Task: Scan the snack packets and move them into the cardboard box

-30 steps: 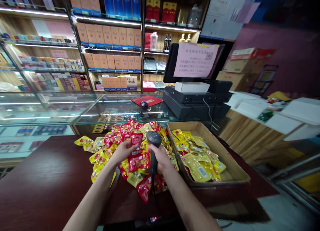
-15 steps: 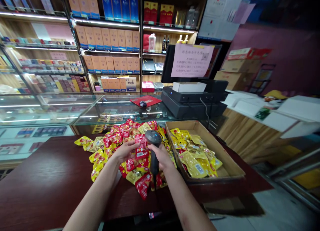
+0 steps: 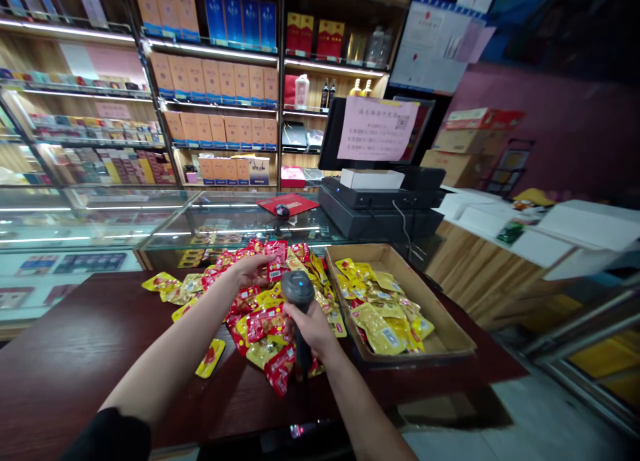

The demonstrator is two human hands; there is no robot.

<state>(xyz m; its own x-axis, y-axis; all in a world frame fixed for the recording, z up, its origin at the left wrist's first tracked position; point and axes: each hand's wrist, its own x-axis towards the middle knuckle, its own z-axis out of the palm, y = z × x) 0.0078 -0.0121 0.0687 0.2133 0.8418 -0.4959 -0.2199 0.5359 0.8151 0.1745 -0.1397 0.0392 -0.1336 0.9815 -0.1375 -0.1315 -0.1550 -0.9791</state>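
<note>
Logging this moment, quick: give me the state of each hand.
Left hand: closed on a red snack packet, held over the pile.
Right hand: closed around the handle of the barcode scanner.

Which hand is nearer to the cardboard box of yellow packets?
Right. The right hand, gripping the barcode scanner, sits just left of the cardboard box. The left hand, holding a red packet, is farther left, over the pile.

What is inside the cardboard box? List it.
The cardboard box holds a heap of yellow packets with a few red ones among them. Whatever lies under the heap is covered.
</note>
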